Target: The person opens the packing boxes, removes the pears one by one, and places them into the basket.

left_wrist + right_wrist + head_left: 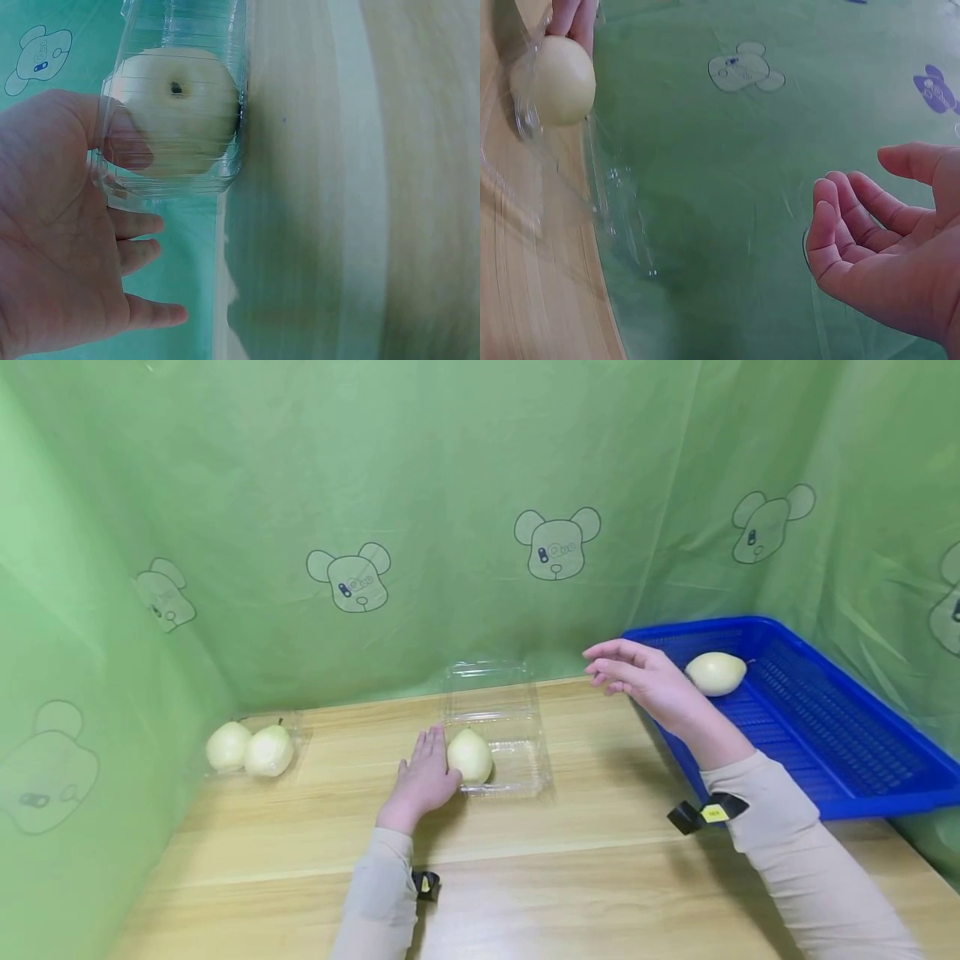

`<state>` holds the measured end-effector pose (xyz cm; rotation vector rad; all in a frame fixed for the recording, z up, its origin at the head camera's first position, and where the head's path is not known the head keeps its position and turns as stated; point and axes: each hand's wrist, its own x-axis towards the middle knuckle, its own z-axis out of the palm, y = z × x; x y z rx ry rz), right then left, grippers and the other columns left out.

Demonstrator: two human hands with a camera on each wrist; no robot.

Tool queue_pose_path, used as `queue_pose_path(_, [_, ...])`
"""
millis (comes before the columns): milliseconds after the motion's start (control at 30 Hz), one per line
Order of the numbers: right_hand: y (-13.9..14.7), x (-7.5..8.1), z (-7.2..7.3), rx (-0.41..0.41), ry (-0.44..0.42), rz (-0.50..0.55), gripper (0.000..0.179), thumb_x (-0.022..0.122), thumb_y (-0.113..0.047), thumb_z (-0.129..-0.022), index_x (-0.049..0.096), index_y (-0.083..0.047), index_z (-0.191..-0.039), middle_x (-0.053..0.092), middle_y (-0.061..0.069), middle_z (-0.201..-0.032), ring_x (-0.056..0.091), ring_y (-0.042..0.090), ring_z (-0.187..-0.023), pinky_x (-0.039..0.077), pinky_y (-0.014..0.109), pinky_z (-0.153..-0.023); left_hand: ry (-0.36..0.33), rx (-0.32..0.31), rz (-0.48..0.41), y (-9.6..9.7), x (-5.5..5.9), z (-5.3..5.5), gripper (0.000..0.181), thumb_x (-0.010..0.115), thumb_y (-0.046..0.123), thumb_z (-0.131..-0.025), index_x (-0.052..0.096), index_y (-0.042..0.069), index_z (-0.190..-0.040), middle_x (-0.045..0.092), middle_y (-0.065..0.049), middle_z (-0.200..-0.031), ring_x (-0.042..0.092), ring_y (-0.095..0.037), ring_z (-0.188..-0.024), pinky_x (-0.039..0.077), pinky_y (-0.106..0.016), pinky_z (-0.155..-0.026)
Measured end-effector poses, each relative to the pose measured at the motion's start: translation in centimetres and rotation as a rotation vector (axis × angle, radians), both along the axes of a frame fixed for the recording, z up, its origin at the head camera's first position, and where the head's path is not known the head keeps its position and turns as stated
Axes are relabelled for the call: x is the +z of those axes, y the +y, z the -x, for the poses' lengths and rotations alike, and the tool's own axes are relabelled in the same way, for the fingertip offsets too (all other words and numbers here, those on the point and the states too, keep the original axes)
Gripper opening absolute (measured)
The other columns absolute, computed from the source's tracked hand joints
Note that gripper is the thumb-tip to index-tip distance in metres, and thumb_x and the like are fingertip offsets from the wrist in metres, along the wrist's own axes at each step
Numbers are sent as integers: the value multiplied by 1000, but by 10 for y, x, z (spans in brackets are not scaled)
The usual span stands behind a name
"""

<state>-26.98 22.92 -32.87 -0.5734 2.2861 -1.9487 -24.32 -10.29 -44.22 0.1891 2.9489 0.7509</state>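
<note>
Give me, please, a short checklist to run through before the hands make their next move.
1. Lid of the open box raised: ok.
2. Space beside the boxed pear: ok, the box's right side is bare.
3. Left hand at the open box: ok, it is at the left side.
4. Right hand gripping the other loose pear: not ok, the hand holds nothing and that pear lies in the blue basket.
5. Two-pear box on the far left fastened: cannot tell.
</note>
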Motion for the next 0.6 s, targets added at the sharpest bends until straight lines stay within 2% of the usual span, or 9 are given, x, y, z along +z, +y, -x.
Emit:
queue_pose_path(67, [-5, -1, -3, -11, 27, -52, 21, 54, -27, -100, 60, -16, -117, 67, -10, -100, 62, 10, -93, 53, 23, -81, 0, 0, -2, 0, 0, 0, 81, 49, 30, -91, 10, 5, -156, 11, -13, -165, 7, -30, -153, 13, -66, -119])
queue_pose_path(267, [-19, -2, -7, -44, 78, -157, 28, 54, -29, -99, 59, -11, -120, 67, -12, -100, 63, 8, -94, 54, 22, -81, -2, -1, -10, 0, 0, -1, 81, 50, 30, -91, 10, 5, -156, 11, -13, -165, 7, -30, -153, 13, -66, -119])
queue_pose_path(467, [-32, -6, -9, -38, 104, -158, 33, 54, -23, -99, 56, -1, -124, 67, -14, -99, 63, 8, -92, 56, 25, -80, 1, 3, -13, -1, 1, -1, 81, 50, 30, -91, 10, 5, -156, 11, -13, -165, 7, -31, -153, 12, -66, -119])
queue_pose_path(600, [-40, -11, -10, -26, 98, -138, 33, 54, -20, -99, 55, 1, -125, 66, -13, -100, 63, 9, -93, 56, 27, -81, 1, -2, -17, -1, -1, 0, 81, 50, 30, -91, 10, 4, -156, 11, -13, -165, 8, -31, -153, 12, -67, -118])
